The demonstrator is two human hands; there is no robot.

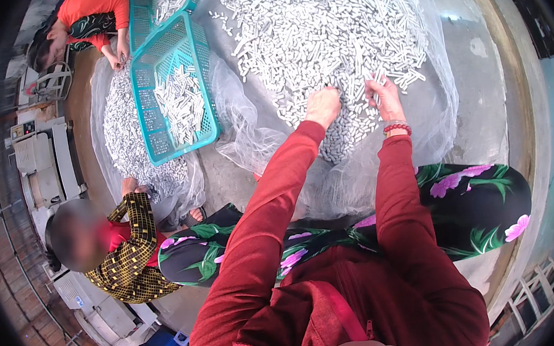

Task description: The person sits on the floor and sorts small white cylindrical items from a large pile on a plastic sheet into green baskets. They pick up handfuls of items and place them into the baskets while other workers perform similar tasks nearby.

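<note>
A big heap of small silvery metal cylinders [324, 30] lies on a sheet of clear plastic [430, 120] spread over the floor. My left hand [322, 106] is curled, knuckles up, pressed into the near edge of the heap. My right hand [382, 94] sits beside it with fingers spread among the pieces, a red bead bracelet on its wrist. Whether either hand holds any cylinders is hidden. A neat packed bunch of cylinders [346, 137] lies just below both hands.
A teal plastic basket [174, 93] with several cylinders stands to the left, a second one [163, 2] behind it. Another pile [122, 134] lies on plastic further left. One person in a checked top crouches at left, another in orange sits at top left. Grey machines line the left wall.
</note>
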